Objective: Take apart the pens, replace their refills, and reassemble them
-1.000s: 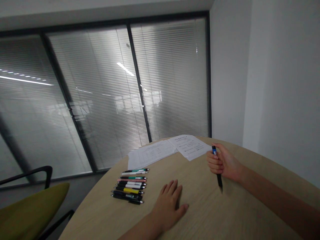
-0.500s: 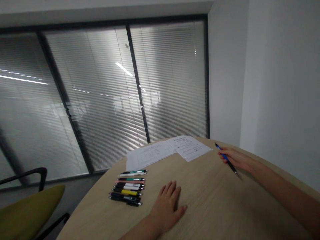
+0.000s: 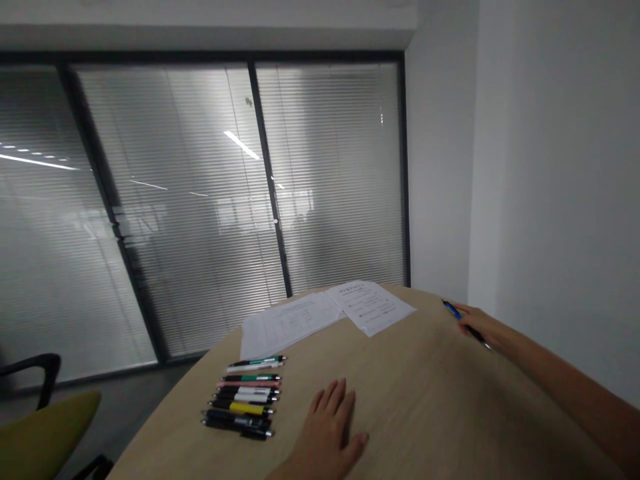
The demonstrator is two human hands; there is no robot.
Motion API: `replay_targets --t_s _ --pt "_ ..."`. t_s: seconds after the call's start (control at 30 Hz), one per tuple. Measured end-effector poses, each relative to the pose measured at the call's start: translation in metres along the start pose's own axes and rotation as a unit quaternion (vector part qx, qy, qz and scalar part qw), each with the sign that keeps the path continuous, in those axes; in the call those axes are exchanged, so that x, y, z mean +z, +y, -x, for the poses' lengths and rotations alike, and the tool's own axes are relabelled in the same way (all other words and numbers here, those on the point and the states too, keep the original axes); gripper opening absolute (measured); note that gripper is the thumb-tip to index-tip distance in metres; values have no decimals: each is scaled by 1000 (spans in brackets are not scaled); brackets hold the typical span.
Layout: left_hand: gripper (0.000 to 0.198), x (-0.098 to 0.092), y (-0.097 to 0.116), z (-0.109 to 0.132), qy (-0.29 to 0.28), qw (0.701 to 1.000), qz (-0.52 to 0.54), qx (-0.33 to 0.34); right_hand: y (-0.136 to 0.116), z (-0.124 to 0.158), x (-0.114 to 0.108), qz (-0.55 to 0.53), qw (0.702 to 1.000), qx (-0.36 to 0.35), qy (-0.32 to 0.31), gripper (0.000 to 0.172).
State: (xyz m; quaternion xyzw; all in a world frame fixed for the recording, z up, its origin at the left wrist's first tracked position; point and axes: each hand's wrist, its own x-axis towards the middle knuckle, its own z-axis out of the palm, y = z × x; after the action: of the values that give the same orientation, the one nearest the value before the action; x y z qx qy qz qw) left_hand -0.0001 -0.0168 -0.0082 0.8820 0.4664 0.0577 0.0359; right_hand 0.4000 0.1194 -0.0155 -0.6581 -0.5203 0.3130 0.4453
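Observation:
My right hand (image 3: 474,323) is closed on a blue and black pen (image 3: 453,309) at the right side of the table, its fingers partly hidden behind the pen. My left hand (image 3: 327,430) lies flat on the wooden table top, fingers spread, holding nothing. To the left of that hand, several pens lie side by side in a column: a white pen (image 3: 255,366) near the far end, a green and black pen (image 3: 253,378), a yellow and black pen (image 3: 243,407) and black pens (image 3: 237,421) at the near end.
Printed sheets of paper (image 3: 290,323) lie at the far side of the round table (image 3: 400,393), with another printed sheet (image 3: 373,308) overlapping them on the right. A chair with a yellow-green seat (image 3: 45,433) stands at the left. Behind are glass panels with blinds (image 3: 330,187) and a wall (image 3: 550,167).
My right hand has shifted toward the table's right edge with the pen, which sits differently in the fingers. My left hand stays flat. The camera view has tilted slightly.

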Motion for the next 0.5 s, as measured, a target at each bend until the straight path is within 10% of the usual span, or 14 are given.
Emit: replay_targets --t_s 0.23,0.5 --pt "59 13 -11 -3 33 999 -23 32 7 -27 -9 224 971 -40 74 24" --pt "60 22 -19 -6 43 997 -50 49 7 -43 19 385 908 -149 73 25"
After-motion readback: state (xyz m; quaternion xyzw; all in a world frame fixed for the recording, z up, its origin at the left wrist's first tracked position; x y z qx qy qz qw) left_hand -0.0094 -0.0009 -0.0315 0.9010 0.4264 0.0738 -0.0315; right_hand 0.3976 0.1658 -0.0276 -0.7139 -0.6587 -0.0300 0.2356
